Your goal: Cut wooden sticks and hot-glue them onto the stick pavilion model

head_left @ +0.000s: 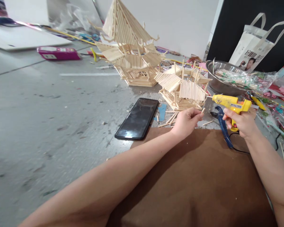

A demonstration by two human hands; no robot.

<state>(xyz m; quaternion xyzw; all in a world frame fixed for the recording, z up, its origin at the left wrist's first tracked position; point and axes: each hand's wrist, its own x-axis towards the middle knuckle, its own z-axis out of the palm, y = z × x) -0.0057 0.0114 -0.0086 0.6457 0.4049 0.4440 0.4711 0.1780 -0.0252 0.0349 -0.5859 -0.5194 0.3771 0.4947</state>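
Note:
Between the fingertips of my left hand is a short wooden stick, pinched so that one end points up. My right hand is wrapped round the handle of a yellow glue gun, whose nozzle points left toward the stick. Just behind my left hand stands a smaller pavilion model of wooden sticks, with slanted roof panels and upright posts. Farther back rises a taller stick pagoda with a pointed roof. Dark blue cutters lie beside my right hand.
A black phone lies left of loose sticks and a blue scrap. Brown board is under my arms. At right are a metal bowl with wrapped sticks and a white bag; a purple power strip is far left.

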